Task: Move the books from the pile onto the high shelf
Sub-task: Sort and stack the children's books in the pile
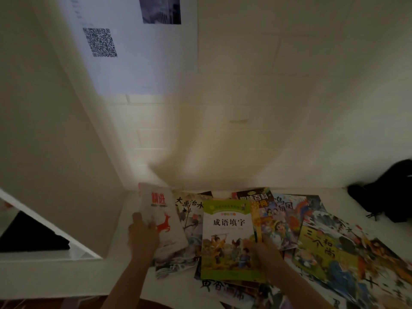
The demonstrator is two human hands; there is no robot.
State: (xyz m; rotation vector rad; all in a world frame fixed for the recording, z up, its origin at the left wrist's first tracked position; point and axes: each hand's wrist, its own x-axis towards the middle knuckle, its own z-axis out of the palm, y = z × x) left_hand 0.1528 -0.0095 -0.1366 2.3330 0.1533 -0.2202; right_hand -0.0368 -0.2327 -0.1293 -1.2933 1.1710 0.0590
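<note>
A loose pile of colourful children's books (285, 221) lies spread over a white surface (124, 270) at the bottom of the head view. My left hand (142, 235) grips the lower left edge of a white book with a red deer on its cover (162, 217), thumb on the cover. My right hand (260, 246) holds the right edge of a green-framed book (227, 237) that lies on top of the pile. No high shelf is in view.
A white wall (245, 108) rises behind the books, with a poster bearing a QR code (100, 42) at upper left. A white partition (55, 152) stands at the left. A dark bag or cloth (388, 190) lies at the right edge.
</note>
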